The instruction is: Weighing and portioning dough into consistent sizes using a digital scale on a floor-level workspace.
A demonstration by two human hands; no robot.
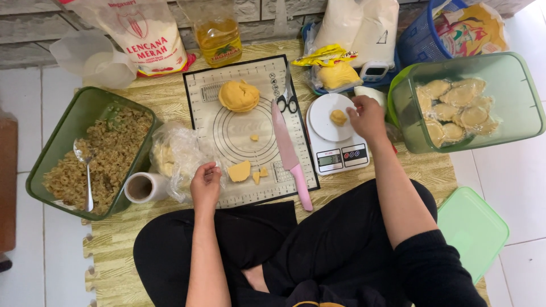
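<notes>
Head view: my right hand [367, 118] at the kitchen scale [336, 136], my left hand [206, 185] on the pastry mat [250, 133].

My right fingers pinch narrowly beside the small dough piece [339, 117] on the white scale plate, placed there to be weighed. My left fingers curl loosely on the mat's near edge, holding nothing, just beside the cut dough wedge [239, 171] and touching the crumpled plastic wrap [176, 153]. The big dough ball [239, 95] waits at the mat's far end. The pink-handled knife [290, 154] lies between mat and scale, within reach of either hand. Filling sits left in the green tub [62, 142]; shaped pastries fill the container [517, 113] on the right.
</notes>
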